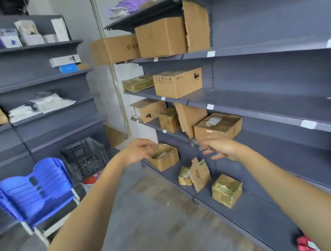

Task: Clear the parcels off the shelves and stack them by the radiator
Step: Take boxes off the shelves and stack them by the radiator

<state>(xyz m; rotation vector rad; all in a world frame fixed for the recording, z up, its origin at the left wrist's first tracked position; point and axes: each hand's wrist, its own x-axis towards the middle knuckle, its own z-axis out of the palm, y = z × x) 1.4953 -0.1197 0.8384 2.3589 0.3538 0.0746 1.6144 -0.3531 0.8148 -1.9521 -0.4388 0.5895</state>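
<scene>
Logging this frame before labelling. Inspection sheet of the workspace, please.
Surface: grey shelves on the right, mostly bare toward the camera.
Job's things: cardboard parcels at the far end; small open box on a low shelf; taped box lower still.
Clutter: torn cardboard, upright.
Grippers: left hand at the open box, contact unclear; right hand open, holds nothing.
Cables: nothing seen.
Surroundings: blue chairs, stacked; dark crate; no radiator in view.

Grey shelves (264, 95) stood ahead of the hands (140, 151). Cardboard boxes (162, 37) sat above them, a small box (164, 157) between them, and taped parcels (227, 190) lay below the right one.
</scene>
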